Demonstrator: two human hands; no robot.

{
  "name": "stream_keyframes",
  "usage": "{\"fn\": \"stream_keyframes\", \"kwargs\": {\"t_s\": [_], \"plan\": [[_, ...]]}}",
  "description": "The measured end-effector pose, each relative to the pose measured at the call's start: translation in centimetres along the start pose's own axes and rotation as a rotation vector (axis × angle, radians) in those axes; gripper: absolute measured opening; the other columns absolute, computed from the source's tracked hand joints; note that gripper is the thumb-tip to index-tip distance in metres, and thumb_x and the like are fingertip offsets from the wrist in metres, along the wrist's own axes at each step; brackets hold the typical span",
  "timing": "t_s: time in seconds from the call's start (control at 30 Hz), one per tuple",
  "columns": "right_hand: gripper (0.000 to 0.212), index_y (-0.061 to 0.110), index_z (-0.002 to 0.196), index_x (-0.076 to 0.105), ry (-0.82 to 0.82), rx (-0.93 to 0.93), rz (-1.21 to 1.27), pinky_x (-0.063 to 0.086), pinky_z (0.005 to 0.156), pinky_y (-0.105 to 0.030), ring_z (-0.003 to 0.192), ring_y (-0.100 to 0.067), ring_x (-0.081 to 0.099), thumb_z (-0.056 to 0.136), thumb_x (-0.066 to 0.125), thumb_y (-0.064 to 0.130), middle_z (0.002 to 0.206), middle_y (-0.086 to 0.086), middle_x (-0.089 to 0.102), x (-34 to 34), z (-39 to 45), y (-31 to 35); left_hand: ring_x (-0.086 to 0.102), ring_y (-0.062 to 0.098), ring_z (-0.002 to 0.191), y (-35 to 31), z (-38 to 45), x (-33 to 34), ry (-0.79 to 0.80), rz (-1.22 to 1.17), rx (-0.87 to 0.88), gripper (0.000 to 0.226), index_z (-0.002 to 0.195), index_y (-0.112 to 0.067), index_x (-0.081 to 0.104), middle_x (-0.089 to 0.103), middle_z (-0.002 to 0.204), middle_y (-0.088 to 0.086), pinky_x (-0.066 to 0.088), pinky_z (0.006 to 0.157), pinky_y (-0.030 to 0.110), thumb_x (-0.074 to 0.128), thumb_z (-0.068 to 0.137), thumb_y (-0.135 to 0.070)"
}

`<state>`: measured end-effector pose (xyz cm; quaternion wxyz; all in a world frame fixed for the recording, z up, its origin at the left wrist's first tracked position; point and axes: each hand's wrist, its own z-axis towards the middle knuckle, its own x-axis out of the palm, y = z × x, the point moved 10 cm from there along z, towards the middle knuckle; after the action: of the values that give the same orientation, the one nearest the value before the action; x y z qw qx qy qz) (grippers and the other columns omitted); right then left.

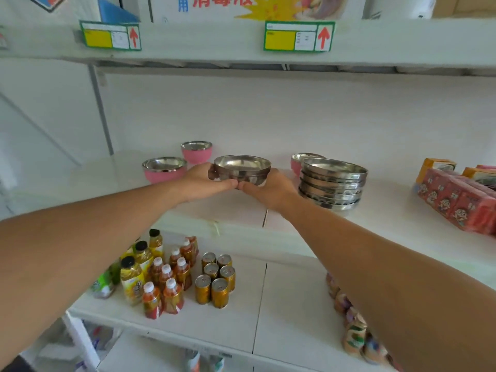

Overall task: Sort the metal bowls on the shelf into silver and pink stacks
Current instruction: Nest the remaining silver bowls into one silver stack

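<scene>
Left of the silver stack (332, 183), which half hides a pink bowl (295, 163), left hand (205, 181) and right hand (268, 189) cup an upright silver bowl (241, 169), fingertips hidden beneath.

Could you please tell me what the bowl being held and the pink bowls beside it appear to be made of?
The held bowl looks like polished bare steel: mirror-like glints inside and out. The pink bowl at front left and the pink bowl behind it have the same shiny metal inside; their matte pink outsides may be paint or plastic.
</scene>
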<state>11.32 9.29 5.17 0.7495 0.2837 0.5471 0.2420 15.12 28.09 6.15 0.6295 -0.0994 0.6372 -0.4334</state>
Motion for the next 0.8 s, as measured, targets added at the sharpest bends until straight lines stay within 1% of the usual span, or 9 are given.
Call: {"fn": "stream_keyframes", "kwargs": {"t_s": [0.1, 0.2, 0.27, 0.4, 0.43, 0.53, 0.6, 0.67, 0.8], "plan": [[0.079, 0.017, 0.135, 0.060, -0.028, -0.018, -0.042, 0.047, 0.060, -0.025, 0.092, -0.014, 0.064, 0.081, 0.077, 0.073, 0.105, 0.003, 0.067, -1.4, -1.1, 1.8, 0.058, 0.012, 0.131, -0.8, -1.4, -1.2, -0.019, -0.027, 0.000, 0.065, 0.151, -0.042, 0.056, 0.067, 0.134, -0.018, 0.044, 0.110, 0.035, 0.075, 0.092, -0.063], [0.077, 0.017, 0.128, 0.063, -0.045, -0.024, -0.046, 0.048, 0.067, -0.029, 0.100, -0.021, 0.067, 0.080, 0.077, 0.075, 0.111, 0.001, 0.070, -2.9, -1.9, 3.5, 0.057, 0.014, 0.136, -1.8, -1.8, -2.7, -0.047, -0.017, -0.011, 0.081, 0.157, -0.035, 0.051, 0.064, 0.142, -0.015, 0.045, 0.117, 0.041, 0.077, 0.087, -0.068], [0.074, 0.018, 0.122, 0.065, -0.069, -0.018, -0.075, 0.047, 0.067, -0.030, 0.095, -0.020, 0.066, 0.079, 0.077, 0.077, 0.104, 0.003, 0.070, -4.5, -2.4, 4.4, 0.062, 0.016, 0.132, -3.0, -1.5, -3.4, -0.060, -0.044, 0.012, 0.073, 0.148, -0.032, 0.061, 0.069, 0.137, -0.012, 0.048, 0.116, 0.042, 0.080, 0.086, -0.065], [0.066, 0.022, 0.107, 0.062, -0.135, 0.003, -0.116, 0.042, 0.058, -0.026, 0.082, -0.010, 0.062, 0.077, 0.076, 0.079, 0.091, 0.007, 0.066, -8.2, -3.5, 5.0, 0.067, 0.011, 0.120, -6.3, -1.0, -3.7, -0.080, -0.116, 0.068, 0.057, 0.134, -0.033, 0.073, 0.075, 0.123, -0.014, 0.051, 0.097, 0.026, 0.084, 0.086, -0.060], [0.065, 0.023, 0.106, 0.062, -0.142, 0.009, -0.123, 0.042, 0.057, -0.026, 0.082, -0.011, 0.063, 0.077, 0.075, 0.080, 0.090, 0.008, 0.066, -9.1, -3.8, 5.0, 0.067, 0.011, 0.120, -7.2, -0.8, -3.4, -0.075, -0.118, 0.085, 0.055, 0.133, -0.033, 0.074, 0.075, 0.123, -0.013, 0.051, 0.098, 0.027, 0.083, 0.086, -0.060], [0.056, 0.027, 0.099, 0.065, -0.164, 0.028, -0.131, 0.040, 0.057, -0.025, 0.084, -0.011, 0.066, 0.077, 0.075, 0.078, 0.088, 0.007, 0.071, -11.8, -4.7, 4.1, 0.068, 0.014, 0.121, -9.9, -0.2, -1.9, -0.040, -0.108, 0.120, 0.048, 0.129, -0.036, 0.075, 0.075, 0.127, -0.010, 0.050, 0.111, 0.034, 0.081, 0.088, -0.060], [0.048, 0.033, 0.092, 0.060, -0.208, 0.019, -0.138, 0.038, 0.057, -0.023, 0.078, -0.003, 0.059, 0.077, 0.078, 0.075, 0.085, 0.013, 0.065, -14.0, -5.3, 3.6, 0.067, 0.015, 0.122, -11.5, 0.3, -0.9, -0.020, -0.088, 0.130, 0.044, 0.123, -0.039, 0.075, 0.074, 0.128, -0.009, 0.049, 0.110, 0.032, 0.081, 0.087, -0.063], [0.053, 0.034, 0.101, 0.057, -0.204, 0.029, -0.124, 0.038, 0.057, -0.023, 0.079, -0.001, 0.055, 0.077, 0.078, 0.076, 0.086, 0.015, 0.061, -15.3, -5.8, 2.8, 0.066, 0.016, 0.125, -13.1, 0.8, 0.0, -0.020, -0.120, 0.143, 0.050, 0.126, -0.038, 0.074, 0.074, 0.131, -0.008, 0.049, 0.113, 0.035, 0.082, 0.084, -0.064], [0.054, 0.031, 0.104, 0.061, -0.214, 0.060, -0.102, 0.047, 0.065, -0.030, 0.087, -0.014, 0.066, 0.079, 0.074, 0.077, 0.090, 0.008, 0.067, -17.7, -6.3, 0.3, 0.065, 0.018, 0.128, -15.6, 2.0, 2.0, -0.011, -0.156, 0.156, 0.065, 0.130, -0.036, 0.075, 0.074, 0.133, -0.007, 0.045, 0.120, 0.043, 0.081, 0.075, -0.070]]}}
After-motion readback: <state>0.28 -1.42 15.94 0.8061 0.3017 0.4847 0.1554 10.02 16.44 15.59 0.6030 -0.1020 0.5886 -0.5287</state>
